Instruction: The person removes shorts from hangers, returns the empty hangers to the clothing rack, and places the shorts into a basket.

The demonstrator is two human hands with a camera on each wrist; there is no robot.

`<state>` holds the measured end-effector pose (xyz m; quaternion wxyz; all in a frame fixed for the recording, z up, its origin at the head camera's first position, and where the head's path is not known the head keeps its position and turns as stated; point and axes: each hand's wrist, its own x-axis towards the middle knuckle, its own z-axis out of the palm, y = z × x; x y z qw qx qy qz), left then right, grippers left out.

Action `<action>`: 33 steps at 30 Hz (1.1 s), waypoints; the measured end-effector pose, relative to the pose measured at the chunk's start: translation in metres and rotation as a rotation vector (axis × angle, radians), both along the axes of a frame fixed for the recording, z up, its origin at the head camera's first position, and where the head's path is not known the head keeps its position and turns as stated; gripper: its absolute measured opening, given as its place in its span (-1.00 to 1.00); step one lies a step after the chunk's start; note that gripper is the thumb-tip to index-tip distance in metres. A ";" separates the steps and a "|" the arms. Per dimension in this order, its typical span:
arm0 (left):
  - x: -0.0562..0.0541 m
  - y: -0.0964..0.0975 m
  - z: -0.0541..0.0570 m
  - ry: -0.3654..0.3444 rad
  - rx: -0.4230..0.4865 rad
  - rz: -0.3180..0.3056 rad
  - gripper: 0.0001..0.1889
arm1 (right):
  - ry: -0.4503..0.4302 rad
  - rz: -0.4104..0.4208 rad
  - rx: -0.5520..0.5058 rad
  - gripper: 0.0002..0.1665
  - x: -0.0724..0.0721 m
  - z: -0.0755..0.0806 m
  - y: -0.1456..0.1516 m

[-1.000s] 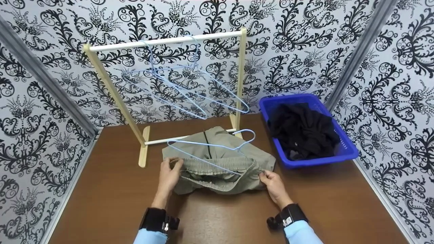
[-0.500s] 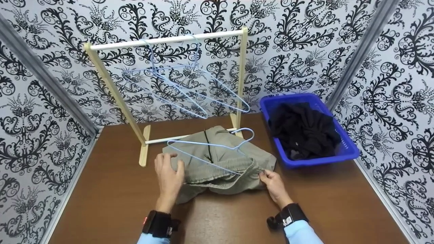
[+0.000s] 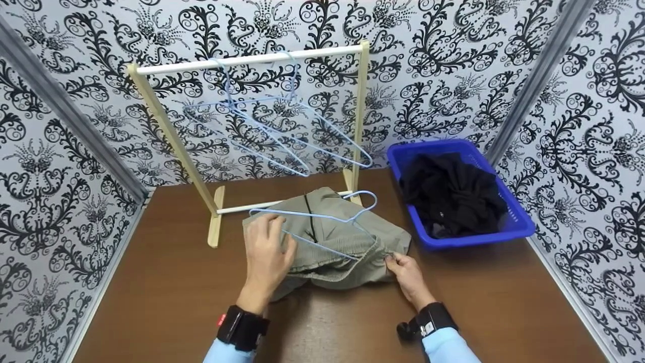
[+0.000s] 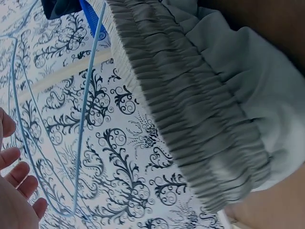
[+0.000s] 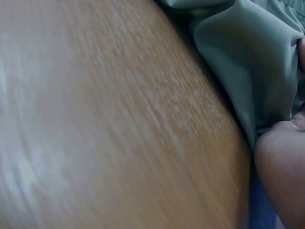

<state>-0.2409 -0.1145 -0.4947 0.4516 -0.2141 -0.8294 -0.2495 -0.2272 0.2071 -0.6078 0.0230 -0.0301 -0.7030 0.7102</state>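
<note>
Grey-green shorts (image 3: 322, 206) with a gathered elastic waistband (image 4: 190, 105) and a dark cord lie on the table, waist opening toward me. A light blue hanger (image 3: 312, 216) lies over them, its right end inside the waistband and its hook pointing right. My right hand (image 3: 409, 282) pinches the right side of the waist; the right wrist view shows the thumb against the bunched cloth. My left hand (image 3: 268, 254) is over the left side of the shorts, near the hanger's left end. Its fingers (image 4: 16, 176) are spread and apart from the hanger in the left wrist view.
Behind the shorts stands a small wooden rack (image 3: 169, 136) with a white rail (image 3: 252, 59), from which light blue hangers (image 3: 332, 132) hang. A blue basket (image 3: 519, 222) holding black clothing (image 3: 448, 194) is at the right. Patterned walls enclose the brown table (image 3: 166, 297).
My left hand has let go of the waistband's left side and moved up and right toward the hanger's left end. The waist opening has sagged narrower. My right hand keeps its grip.
</note>
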 end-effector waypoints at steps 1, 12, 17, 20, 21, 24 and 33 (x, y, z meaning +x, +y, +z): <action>0.000 0.001 0.001 0.000 -0.022 -0.007 -0.62 | -0.004 -0.004 -0.003 -0.73 0.000 0.000 0.000; -0.004 0.018 0.006 -0.072 -0.213 -0.030 -0.56 | 0.009 -0.007 0.021 -0.72 0.001 0.000 0.000; -0.007 0.023 0.007 -0.093 -0.207 -0.066 -0.64 | 0.036 0.009 0.035 -0.72 0.001 -0.001 0.001; -0.007 0.025 0.007 -0.071 -0.204 -0.071 -0.71 | 0.045 0.019 0.023 -0.71 0.001 -0.001 0.001; -0.007 0.026 0.008 -0.063 -0.203 -0.070 -0.74 | 0.046 0.022 0.020 -0.68 0.001 -0.001 0.002; -0.008 0.029 0.007 -0.044 -0.188 -0.070 -0.80 | 0.051 0.034 0.007 -0.61 0.002 0.000 0.002; -0.010 0.033 0.003 -0.015 -0.090 -0.088 -0.87 | 0.029 0.027 -0.010 -0.55 0.001 0.001 0.001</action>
